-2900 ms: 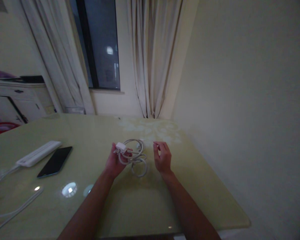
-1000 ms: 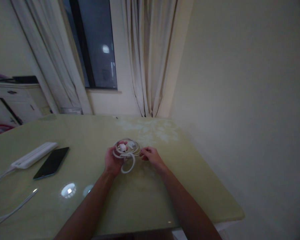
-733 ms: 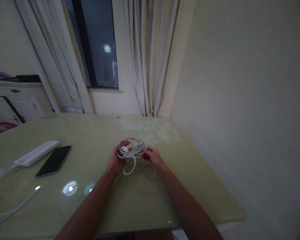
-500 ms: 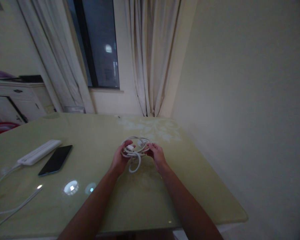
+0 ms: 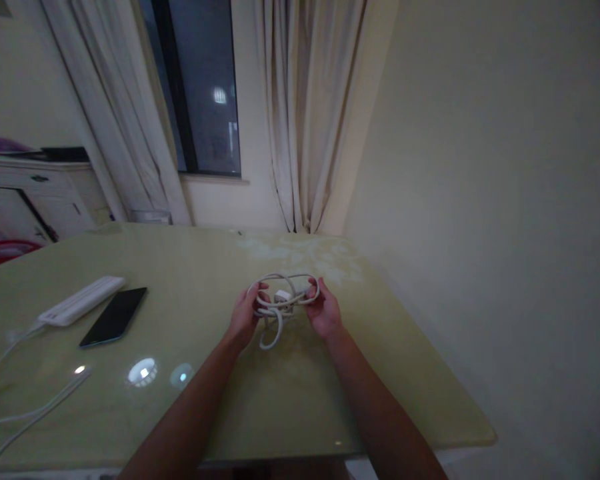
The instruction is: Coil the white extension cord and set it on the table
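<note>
Between my two hands, above the table [image 5: 380,373], hangs a coiled white cable [image 5: 271,345] with a loop dangling at its lower front. My left hand [image 5: 244,319] is closed on the coil's left side. On the right side, my right hand [image 5: 326,312] grips the coil with its fingers curled round the strands. A white plug [image 5: 282,297] shows in the middle of the loops. Some fingertips are hidden behind the cable.
To the left on the table lie a white power strip [image 5: 83,302] and a black phone [image 5: 114,317]. A loose white cord [image 5: 35,415] runs along the near left. Curtains [image 5: 305,120] and a wall [image 5: 480,200] bound the far and right sides.
My right hand has moved a little to the right, and the coil is stretched wider between my hands. The plug now sits more centrally among the loops.
</note>
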`<state>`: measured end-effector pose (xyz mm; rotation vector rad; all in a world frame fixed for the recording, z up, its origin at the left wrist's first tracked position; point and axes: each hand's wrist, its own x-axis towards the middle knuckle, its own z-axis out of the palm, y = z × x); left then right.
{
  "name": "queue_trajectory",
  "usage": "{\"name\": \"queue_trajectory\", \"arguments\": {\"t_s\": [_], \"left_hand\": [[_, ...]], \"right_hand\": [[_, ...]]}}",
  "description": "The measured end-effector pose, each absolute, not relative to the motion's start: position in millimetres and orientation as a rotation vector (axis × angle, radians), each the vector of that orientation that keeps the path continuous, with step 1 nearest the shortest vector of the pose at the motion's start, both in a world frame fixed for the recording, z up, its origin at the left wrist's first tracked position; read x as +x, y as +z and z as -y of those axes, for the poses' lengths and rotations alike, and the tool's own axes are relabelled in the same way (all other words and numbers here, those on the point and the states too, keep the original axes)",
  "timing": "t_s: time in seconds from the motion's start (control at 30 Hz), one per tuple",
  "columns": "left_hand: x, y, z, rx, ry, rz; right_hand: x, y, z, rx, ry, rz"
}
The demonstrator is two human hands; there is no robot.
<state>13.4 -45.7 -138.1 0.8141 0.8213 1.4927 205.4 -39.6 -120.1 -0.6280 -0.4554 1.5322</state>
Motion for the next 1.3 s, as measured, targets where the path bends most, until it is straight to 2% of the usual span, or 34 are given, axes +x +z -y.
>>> {"name": "queue_trajectory", "arguments": {"t_s": [0.23, 0.53, 0.73, 0.93, 1.17, 1.3], "left_hand": [[6, -138, 44, 0.652, 1.427, -0.705], [-3, -133, 56, 0.693, 1.291, -0.477], [3, -131, 49, 0.597, 1.374, -0.546], [-9, -131, 40, 0.352, 1.477, -0.602], [-6, -136, 39, 0.639, 1.645, -0.927], [-11, -138, 40, 0.774, 1.662, -1.141]], "right_hand": [[204, -111, 53, -0.48, 1.601, 0.646], [208, -119, 44, -0.611, 1.469, 0.668], [221, -116, 36, -0.599, 1.337, 0.644], [233, -111, 38, -0.545, 1.45, 0.669], [238, -109, 44, -0.437, 1.557, 0.61], [240, -98, 58, -0.339, 1.674, 0.775]]}}
